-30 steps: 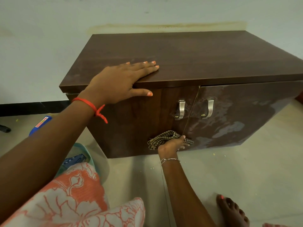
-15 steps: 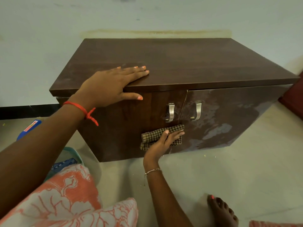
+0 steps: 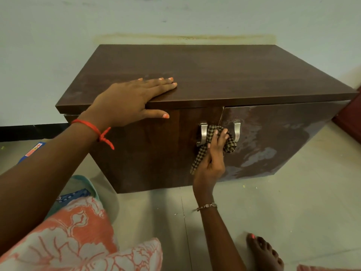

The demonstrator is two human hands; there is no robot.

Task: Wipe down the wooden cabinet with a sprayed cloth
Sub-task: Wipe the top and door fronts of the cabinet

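Foot: a bare foot is planted on the floor at the near right, clear of the work.
Lap: patterned orange fabric fills the near left; the person looks to be crouched low.
Right hand: here it is, the right hand reaching up from below with the wrist low, fingers curled round the cloth and pressing it on the door seam between the two handles.
Cloth: checked and bunched, with one tail hanging down past the palm. I judge it soft, light and limp, so it will go wherever the fingers push it. Best held as a wad in the palm, loose end tucked in so it does not drag.
Handles: the left handle touches the cloth; the right handle sits just beside it. Either could snag a fold.
Doors: the right door shows pale smears and streaks, likely wet or unwiped; the left door looks darker and even.
Left hand: the left hand lies flat on the top's front edge, fingers spread and straight, thumb hooked down over the lip, gripping nothing, only bracing.
Cabinet: the cabinet stands low on the floor against the wall. Heavy and rigid, I'd say, and unlikely to shift under wiping.
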